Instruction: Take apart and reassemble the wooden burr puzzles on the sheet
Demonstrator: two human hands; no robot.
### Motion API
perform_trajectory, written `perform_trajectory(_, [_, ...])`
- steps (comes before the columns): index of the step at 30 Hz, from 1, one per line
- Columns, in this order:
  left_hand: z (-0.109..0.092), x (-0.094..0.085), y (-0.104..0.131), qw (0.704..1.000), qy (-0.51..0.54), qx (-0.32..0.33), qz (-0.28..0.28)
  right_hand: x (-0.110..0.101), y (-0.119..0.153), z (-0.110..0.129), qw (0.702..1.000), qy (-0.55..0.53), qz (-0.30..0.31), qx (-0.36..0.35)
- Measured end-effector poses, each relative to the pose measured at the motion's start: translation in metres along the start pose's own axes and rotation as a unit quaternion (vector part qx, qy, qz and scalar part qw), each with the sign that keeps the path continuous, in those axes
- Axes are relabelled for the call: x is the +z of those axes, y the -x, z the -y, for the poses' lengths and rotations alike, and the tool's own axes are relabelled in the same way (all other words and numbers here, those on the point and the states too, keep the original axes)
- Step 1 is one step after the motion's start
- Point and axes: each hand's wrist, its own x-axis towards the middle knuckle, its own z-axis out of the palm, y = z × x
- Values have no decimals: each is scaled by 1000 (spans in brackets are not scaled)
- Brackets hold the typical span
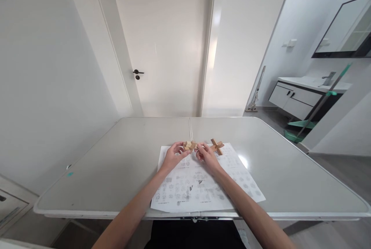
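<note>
A wooden block puzzle of interlocking light-brown pieces is held between my two hands, over the far edge of a printed paper sheet. My left hand has its fingers closed around the puzzle's left side. From the right, my right hand pinches the puzzle's right end; its fingers partly hide what they grip. Just beyond the right hand lies a second wooden puzzle, shaped like a cross with bars sticking out. Small printed figures cover the sheet, too fine to read.
The grey folding table has a seam down its middle and a metal rim. Behind it stands a white door with a black handle. At right are a sink cabinet, a green broom and dustpan, and a mop.
</note>
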Motion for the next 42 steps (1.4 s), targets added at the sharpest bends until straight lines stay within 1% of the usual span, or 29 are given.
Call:
perform_trajectory(4, [4,-1,-2,999,-41,1,-35,-4,-3,0,999,-22,-23,6])
perform_trajectory(7, [11,0,-2,991,-105,3,-77,-5,-5,-1,999,-35,-29,11])
perform_trajectory(9, [14,-1,-2,983,-156,16,-98,-6,-4,-1,999,-42,-29,15])
perform_trajectory(14, [17,-9,-1,953,-274,58,-113,-7,-3,-1,998,-54,-28,25])
perform_trajectory(18, [18,-16,-1,929,-341,56,-129,-7,-3,-1,997,-58,-30,31])
perform_trajectory(23, [25,-20,-2,906,-388,43,-163,-8,-3,-2,997,-65,-33,29])
perform_trajectory(26, [25,-20,-3,902,-393,48,-172,-8,-3,-2,997,-67,-32,29])
perform_trajectory(29, [19,-17,-2,910,-378,77,-149,-7,-4,-2,997,-68,-29,29])
perform_trajectory(33, [5,-9,3,927,-340,143,-71,-7,-4,-2,997,-64,-22,27])
perform_trajectory(36, [-1,-2,8,935,-307,175,-18,-6,-4,-2,998,-58,-7,30])
perform_trajectory(38, [-2,2,9,941,-285,183,-1,-5,-3,-2,998,-49,4,32])
perform_trajectory(42, [0,4,8,952,-246,183,9,-3,-1,0,999,-19,15,26])
